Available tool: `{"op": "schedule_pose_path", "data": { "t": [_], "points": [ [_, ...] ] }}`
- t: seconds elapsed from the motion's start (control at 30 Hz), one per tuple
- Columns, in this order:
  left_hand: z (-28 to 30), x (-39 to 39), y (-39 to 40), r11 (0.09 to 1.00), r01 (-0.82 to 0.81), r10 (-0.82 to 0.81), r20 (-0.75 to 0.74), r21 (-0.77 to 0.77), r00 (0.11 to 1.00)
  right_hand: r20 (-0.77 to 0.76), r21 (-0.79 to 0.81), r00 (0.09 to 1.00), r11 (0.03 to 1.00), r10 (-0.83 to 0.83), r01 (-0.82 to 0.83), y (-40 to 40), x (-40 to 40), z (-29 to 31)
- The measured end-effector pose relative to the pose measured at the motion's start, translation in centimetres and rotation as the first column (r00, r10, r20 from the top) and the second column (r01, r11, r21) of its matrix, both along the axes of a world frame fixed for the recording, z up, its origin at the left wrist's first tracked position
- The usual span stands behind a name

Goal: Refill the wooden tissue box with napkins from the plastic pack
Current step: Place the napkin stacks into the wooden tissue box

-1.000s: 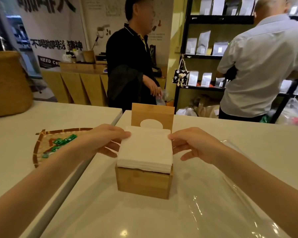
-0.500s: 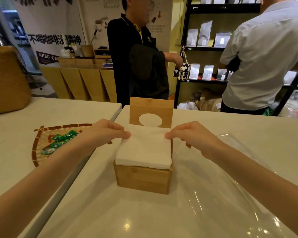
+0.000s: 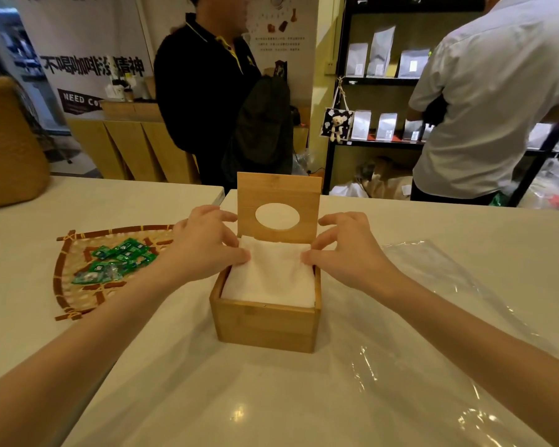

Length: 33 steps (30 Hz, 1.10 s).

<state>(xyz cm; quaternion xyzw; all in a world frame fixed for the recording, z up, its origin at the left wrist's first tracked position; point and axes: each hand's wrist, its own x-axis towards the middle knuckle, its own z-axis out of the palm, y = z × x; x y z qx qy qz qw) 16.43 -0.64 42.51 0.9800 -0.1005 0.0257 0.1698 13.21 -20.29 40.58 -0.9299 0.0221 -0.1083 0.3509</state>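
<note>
White napkins (image 3: 271, 279), tan wooden tissue box (image 3: 265, 327)

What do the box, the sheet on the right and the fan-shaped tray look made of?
Box: light wood, likely bamboo, with visible grain. Sheet: thin clear plastic film, glossy and wrinkled. Tray: woven cane or bamboo strips, probably.

**Banner lettering the only readable text behind the counter**

A white hanging banner (image 3: 88, 59) on the back wall carries large black Chinese characters reading "不喝咖啡没精神". Below them, a dark slanted strip (image 3: 78, 101) on the same banner shows white capitals "NEED CO", the rest cut off behind a wooden stand. Small print on a pale wall poster (image 3: 279, 40) and on the green sachets (image 3: 120, 261) is too fine to read.
</note>
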Motion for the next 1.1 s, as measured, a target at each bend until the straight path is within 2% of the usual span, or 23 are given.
{"op": "schedule_pose_path", "data": {
  "t": [0.17,0.23,0.37,0.53,0.77,0.87,0.93,1.0,1.1],
  "points": [
    [-0.4,-0.8,-0.4,0.996,0.001,-0.006,0.053,0.085,0.999,0.012,-0.123,1.0,0.992,0.01,-0.009,0.9,-0.5,0.2],
    [-0.7,-1.0,-0.6,0.986,0.011,-0.025,0.082,0.166,0.996,-0.013,-0.203,1.0,0.979,0.004,-0.006,1.2,-0.7,0.4],
    [-1.6,-1.5,-1.2,0.935,0.02,-0.057,0.094,0.353,0.994,-0.15,-0.456,0.988,0.889,-0.027,-0.045,2.3,-0.8,0.7],
    [-1.9,-1.4,-2.0,0.911,0.009,-0.039,0.066,0.412,0.997,-0.186,-0.598,0.98,0.8,-0.068,-0.058,3.5,-0.7,0.9],
    [-2.0,-1.2,-1.8,0.915,-0.045,-0.019,0.156,0.4,0.988,-0.119,-0.633,0.987,0.774,-0.111,0.011,4.1,-0.6,0.5],
    [-2.1,-1.5,-1.9,0.911,-0.072,-0.013,0.203,0.406,0.979,0.011,-0.714,0.994,0.695,-0.112,0.086,4.6,-1.0,0.3],
    [-2.0,-1.5,-1.7,0.918,-0.047,-0.015,0.152,0.395,0.988,0.066,-0.738,0.992,0.664,-0.106,0.12,4.7,-1.2,0.3],
    [-1.9,-1.5,-1.6,0.912,-0.004,-0.013,0.041,0.41,0.999,-0.023,-0.685,0.994,0.726,-0.103,0.059,4.4,-1.3,0.5],
    [-1.9,-1.5,-1.7,0.906,0.049,-0.019,-0.077,0.421,0.997,-0.258,-0.524,0.964,0.847,-0.058,-0.09,3.7,-1.3,0.9]
  ]
}}
